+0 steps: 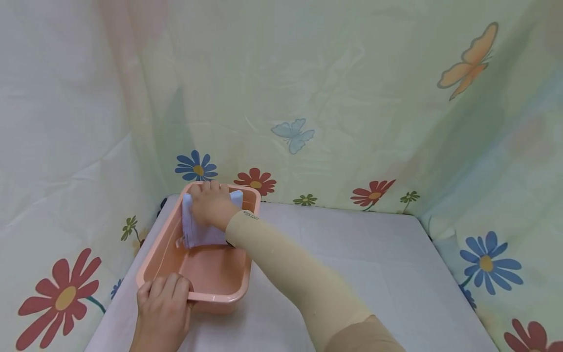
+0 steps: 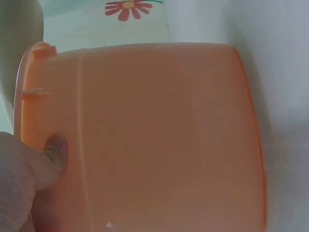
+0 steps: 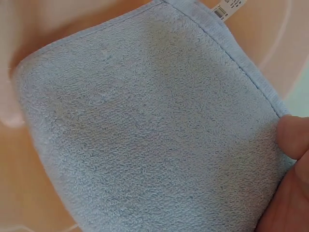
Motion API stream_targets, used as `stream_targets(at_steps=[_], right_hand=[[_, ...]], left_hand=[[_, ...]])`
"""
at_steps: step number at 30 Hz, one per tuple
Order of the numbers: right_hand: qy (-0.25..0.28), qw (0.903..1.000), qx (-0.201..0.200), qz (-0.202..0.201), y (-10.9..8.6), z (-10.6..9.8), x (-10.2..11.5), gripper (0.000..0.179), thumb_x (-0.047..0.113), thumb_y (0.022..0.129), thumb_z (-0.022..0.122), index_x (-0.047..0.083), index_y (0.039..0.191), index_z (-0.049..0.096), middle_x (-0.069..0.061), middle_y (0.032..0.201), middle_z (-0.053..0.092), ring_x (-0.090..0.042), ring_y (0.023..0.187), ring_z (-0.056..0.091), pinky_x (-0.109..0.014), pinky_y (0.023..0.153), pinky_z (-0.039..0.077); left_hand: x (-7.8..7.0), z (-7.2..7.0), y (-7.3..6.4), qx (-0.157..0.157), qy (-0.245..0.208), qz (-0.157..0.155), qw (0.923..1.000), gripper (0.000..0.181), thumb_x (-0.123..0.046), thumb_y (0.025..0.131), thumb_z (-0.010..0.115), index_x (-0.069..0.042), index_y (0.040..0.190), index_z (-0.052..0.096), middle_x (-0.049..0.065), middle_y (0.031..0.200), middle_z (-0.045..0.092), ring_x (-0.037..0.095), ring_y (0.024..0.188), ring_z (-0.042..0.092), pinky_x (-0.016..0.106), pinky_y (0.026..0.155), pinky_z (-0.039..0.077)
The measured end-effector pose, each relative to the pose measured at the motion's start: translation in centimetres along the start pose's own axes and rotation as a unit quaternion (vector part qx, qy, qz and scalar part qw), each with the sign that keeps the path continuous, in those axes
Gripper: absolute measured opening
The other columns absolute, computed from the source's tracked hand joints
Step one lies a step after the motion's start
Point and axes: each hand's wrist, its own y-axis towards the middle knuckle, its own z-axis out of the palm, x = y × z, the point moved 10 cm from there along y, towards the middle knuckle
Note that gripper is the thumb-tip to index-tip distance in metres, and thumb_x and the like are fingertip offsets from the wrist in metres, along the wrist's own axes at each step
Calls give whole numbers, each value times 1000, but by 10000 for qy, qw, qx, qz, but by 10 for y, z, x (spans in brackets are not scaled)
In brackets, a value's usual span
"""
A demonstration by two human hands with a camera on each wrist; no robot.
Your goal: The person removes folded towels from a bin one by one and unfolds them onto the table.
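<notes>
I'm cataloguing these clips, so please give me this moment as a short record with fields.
Left hand: left hand grips the basin by its near rim, thumb outside
Right hand: right hand holds the towel by its edge
Towel: light blue, at the basin's far end, with a printed tag
Basin: pinkish-orange, on a white surface
Backdrop: curtain with flowers and butterflies

We lose part of the cloth (image 1: 202, 235) behind the right hand (image 1: 214, 205) here! The lettering (image 1: 250, 215) on the sleeve (image 1: 299, 274) is too small for us to read, so is the print on the white tag (image 3: 229, 8), sliced by the top edge. In the left wrist view, edges cut off the basin (image 2: 149, 135) and the left hand (image 2: 21, 174)!
</notes>
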Motion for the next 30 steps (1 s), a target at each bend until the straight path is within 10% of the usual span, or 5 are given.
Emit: stream_targets(at_steps=[19,30], right_hand=[[229,9905,-1342,-202,-49,-78,-30,41,53,112,41,19,136,42,0,113,48,-18,104,44,-33,86,38],[360,9778,-2060,129,-92,-130,-79,32,49,113,42,18,117,39,-1,105,38,-21,96,37,-35,79,29]], left_hand=[[0,5,1,309,-63,-192,9993,47,-15,70,100,-14,92,59,5,94,60,30,94,50,54,92,29],[-2,-1,0,-112,-181,60,9998,43,-11,70,96,-12,89,57,6,89,59,31,89,50,54,88,30]])
